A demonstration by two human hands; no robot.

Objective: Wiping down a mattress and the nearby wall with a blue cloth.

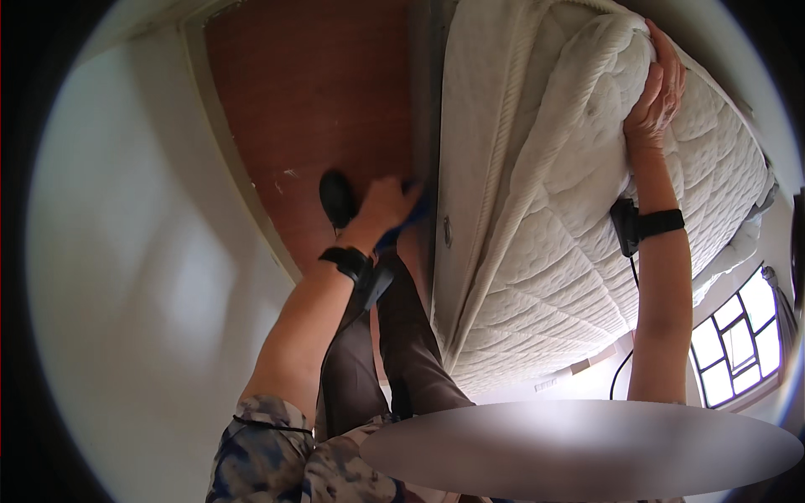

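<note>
A white quilted mattress [579,251] with corded edges takes up the middle and right. Against its far upper part lies my right hand [658,96], with its fingers bent around the corded edge. On the other side, low beside the bed's side, my left hand [387,205] is closed and smeared by motion. Something blue and cloth-like [412,216] shows at its fingers and hangs below them; its exact kind is too blurred to make out. Both wrists wear black straps with small devices.
Reddish-brown floor [310,101] runs in a narrow strip between the white wall [151,251] at left and the grey bed side [457,168]. My dark shoe [337,197] stands on it. A barred window [738,344] is at the lower right.
</note>
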